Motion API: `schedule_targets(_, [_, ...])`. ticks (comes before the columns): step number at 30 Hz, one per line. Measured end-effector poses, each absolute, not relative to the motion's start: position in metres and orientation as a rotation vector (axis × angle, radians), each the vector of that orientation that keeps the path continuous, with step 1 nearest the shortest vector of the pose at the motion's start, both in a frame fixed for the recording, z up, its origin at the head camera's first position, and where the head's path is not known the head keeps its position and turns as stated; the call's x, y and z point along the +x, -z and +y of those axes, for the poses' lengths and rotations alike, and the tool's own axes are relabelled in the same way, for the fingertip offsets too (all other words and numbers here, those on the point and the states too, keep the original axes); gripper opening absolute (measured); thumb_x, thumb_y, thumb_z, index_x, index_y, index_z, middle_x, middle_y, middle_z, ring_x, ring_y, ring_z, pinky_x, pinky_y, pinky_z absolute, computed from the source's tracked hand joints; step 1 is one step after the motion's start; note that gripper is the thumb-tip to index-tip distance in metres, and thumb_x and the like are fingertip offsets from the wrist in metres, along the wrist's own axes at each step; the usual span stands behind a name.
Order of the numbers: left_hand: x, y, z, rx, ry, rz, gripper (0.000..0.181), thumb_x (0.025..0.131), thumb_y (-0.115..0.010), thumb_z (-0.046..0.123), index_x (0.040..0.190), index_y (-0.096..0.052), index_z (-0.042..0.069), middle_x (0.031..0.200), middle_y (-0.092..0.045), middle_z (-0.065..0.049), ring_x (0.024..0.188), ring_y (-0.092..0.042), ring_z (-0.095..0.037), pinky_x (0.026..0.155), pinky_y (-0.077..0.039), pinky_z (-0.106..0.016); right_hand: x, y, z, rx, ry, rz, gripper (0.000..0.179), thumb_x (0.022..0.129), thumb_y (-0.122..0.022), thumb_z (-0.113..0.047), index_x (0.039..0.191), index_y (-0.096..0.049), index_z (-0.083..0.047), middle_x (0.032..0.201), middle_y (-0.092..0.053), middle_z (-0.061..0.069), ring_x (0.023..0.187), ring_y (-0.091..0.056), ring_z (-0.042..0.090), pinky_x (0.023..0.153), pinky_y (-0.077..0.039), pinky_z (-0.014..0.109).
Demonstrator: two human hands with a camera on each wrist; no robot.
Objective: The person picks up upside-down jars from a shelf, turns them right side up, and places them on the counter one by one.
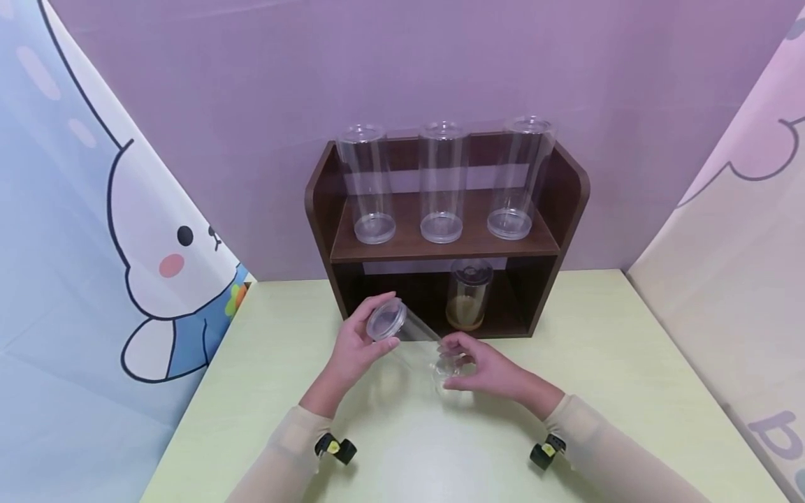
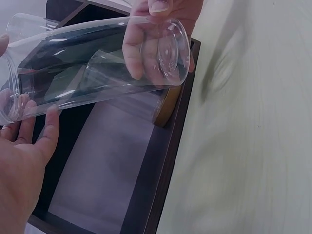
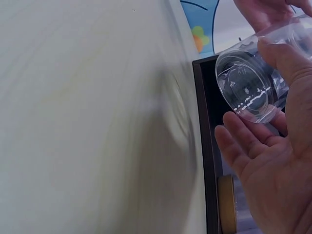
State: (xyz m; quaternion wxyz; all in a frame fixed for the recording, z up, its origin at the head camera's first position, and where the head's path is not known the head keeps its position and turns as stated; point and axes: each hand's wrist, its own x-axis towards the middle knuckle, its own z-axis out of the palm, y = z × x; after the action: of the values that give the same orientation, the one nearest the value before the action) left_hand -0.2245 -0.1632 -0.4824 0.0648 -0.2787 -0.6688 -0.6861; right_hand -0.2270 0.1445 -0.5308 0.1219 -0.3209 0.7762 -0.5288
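A clear plastic jar (image 1: 416, 337) is held tilted above the table, in front of the shelf. My left hand (image 1: 360, 342) grips its lidded end, thumb on the near side and fingers behind. At the lower end my right hand (image 1: 481, 367) holds the jar between thumb and fingers. The left wrist view shows the jar (image 2: 73, 58) lying across both hands, see-through, with nothing visible inside. In the right wrist view the round base (image 3: 246, 90) of the jar faces the camera, and the fingers of my right hand (image 3: 273, 165) curve beneath it.
A dark brown two-tier shelf (image 1: 443, 253) stands at the back of the pale table (image 1: 283, 307). Three clear jars (image 1: 442, 181) stand upright on its upper tier. On the lower tier is a shorter jar (image 1: 468, 297) with a dark lid and tan base. Printed cloth hangs on both sides.
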Motion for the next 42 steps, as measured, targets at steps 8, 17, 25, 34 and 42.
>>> schedule_targets(8, [-0.221,0.479,-0.171,-0.843,1.965,-2.131,0.075,0.089,-0.081,-0.013,0.158,-0.056,0.004,0.153,-0.056,-0.015,0.138,-0.054,-0.030,0.110,-0.055,-0.032,-0.227,0.535,0.145,-0.924,1.552,2.253,0.066,0.092,-0.092,-0.010,0.146,-0.056,0.003,0.141,-0.065,0.024,0.131,-0.063,0.049,0.113,-0.051,0.066])
schedule_targets(17, [-0.222,0.475,-0.194,-0.839,1.808,-2.248,0.076,0.089,-0.087,-0.010,0.157,-0.060,0.011,0.150,-0.056,-0.014,0.134,-0.058,-0.030,0.107,-0.056,-0.032,-0.224,0.534,0.154,-0.907,1.546,2.256,0.067,0.094,-0.091,-0.017,0.146,-0.056,0.004,0.142,-0.064,0.026,0.131,-0.064,0.049,0.113,-0.052,0.064])
schedule_targets(25, [-0.224,0.461,-0.221,-0.765,1.514,-2.443,0.075,0.089,-0.094,0.009,0.156,-0.061,0.022,0.149,-0.059,0.001,0.135,-0.058,-0.020,0.111,-0.054,-0.038,-0.223,0.532,0.158,-0.914,1.538,2.266,0.064,0.095,-0.091,-0.018,0.145,-0.057,0.004,0.141,-0.064,0.025,0.131,-0.063,0.048,0.113,-0.052,0.064])
schedule_targets(34, [-0.227,0.448,-0.244,-0.679,1.423,-2.562,0.076,0.091,-0.095,0.021,0.157,-0.059,0.028,0.152,-0.058,0.003,0.137,-0.055,-0.023,0.117,-0.048,-0.064,-0.222,0.533,0.162,-0.920,1.537,2.265,0.061,0.096,-0.090,-0.018,0.144,-0.058,0.002,0.140,-0.064,0.026,0.130,-0.063,0.049,0.111,-0.052,0.066])
schedule_targets(42, [-0.227,0.446,-0.247,-0.670,1.434,-2.573,0.076,0.091,-0.095,0.022,0.157,-0.059,0.026,0.152,-0.058,0.002,0.136,-0.055,-0.024,0.118,-0.046,-0.067,-0.222,0.533,0.163,-0.938,1.539,2.271,0.060,0.096,-0.090,-0.018,0.143,-0.059,0.002,0.139,-0.064,0.027,0.131,-0.062,0.049,0.111,-0.052,0.066])
